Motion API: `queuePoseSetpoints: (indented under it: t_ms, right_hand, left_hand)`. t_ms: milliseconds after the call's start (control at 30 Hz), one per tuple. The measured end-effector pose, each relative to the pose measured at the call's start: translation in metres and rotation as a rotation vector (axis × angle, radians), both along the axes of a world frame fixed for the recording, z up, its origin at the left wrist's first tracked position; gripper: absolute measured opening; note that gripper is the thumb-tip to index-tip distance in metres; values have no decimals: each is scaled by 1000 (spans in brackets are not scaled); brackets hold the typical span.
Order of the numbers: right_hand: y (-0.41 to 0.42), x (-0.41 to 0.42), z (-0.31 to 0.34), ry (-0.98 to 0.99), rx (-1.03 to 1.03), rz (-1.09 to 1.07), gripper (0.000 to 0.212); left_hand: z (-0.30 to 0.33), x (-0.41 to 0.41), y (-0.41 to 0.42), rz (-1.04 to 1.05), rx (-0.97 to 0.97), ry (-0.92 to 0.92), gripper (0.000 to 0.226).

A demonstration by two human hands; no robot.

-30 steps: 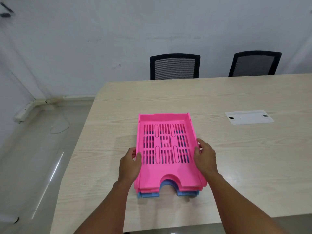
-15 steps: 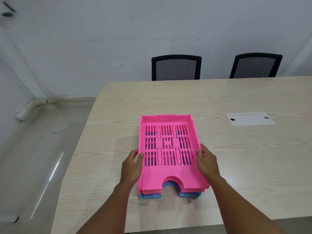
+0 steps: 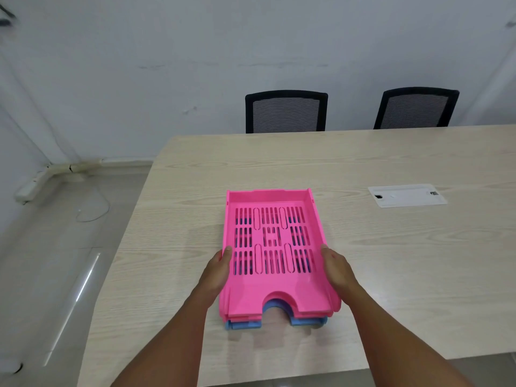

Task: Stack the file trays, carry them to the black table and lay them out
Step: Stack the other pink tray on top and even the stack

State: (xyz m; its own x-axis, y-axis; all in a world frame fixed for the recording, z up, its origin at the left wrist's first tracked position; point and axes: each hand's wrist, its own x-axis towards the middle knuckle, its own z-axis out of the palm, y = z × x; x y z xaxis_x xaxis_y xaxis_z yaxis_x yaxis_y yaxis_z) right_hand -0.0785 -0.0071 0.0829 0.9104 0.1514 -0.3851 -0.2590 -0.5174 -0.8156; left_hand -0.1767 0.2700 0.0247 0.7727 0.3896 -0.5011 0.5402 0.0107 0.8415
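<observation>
two chairs [image 3: 286, 111] behind table [image 3: 391, 247]

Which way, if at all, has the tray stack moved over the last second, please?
No; the tray stack keeps its gap from the white plate.

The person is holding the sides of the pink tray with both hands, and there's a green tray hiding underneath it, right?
Not quite: the tray underneath is blue, not green. The head view shows its blue edge peeking out below the pink tray. The rest is right: the left hand and right hand hold the pink tray's sides.
</observation>
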Motion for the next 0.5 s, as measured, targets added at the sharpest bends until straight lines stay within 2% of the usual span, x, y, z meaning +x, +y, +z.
queuePoseSetpoints:
  t_ms: [200,367,500]
  right_hand:
    - [2,10,-1,-12,-33,4,55]
    - [8,16,-3,1,-8,-27,53]
    - [5,18,-7,28,26,-25,51]
  left_hand:
    - [52,3,-18,55,149,-34,57]
    - [48,10,-16,65,179,-15,59]
    - [39,11,-12,71,112,10,65]
